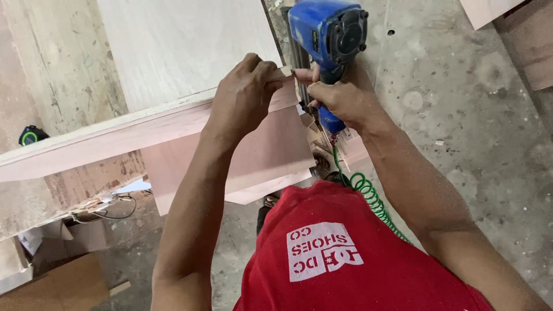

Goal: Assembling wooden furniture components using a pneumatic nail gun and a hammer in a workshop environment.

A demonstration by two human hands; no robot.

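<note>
My right hand (pixel 340 98) grips the handle of a blue pneumatic nail gun (pixel 328 34), whose nose rests against the end corner of a pale plywood panel (pixel 184 52). My left hand (pixel 245 95) clamps over the panel's edge at that same corner, fingers curled on top of a pinkish board (pixel 115 141) that runs along the edge. A second pinkish board (pixel 253 161) hangs below it. A green coiled air hose (pixel 368 198) trails from the gun's handle down past my red shirt (pixel 345 259).
A black and green tape measure (pixel 31 136) lies on the wooden surface at the left. Dusty concrete floor (pixel 472 115) spreads to the right. Wood offcuts sit at the top right (pixel 518 34) and cardboard and scraps at the lower left (pixel 63 282).
</note>
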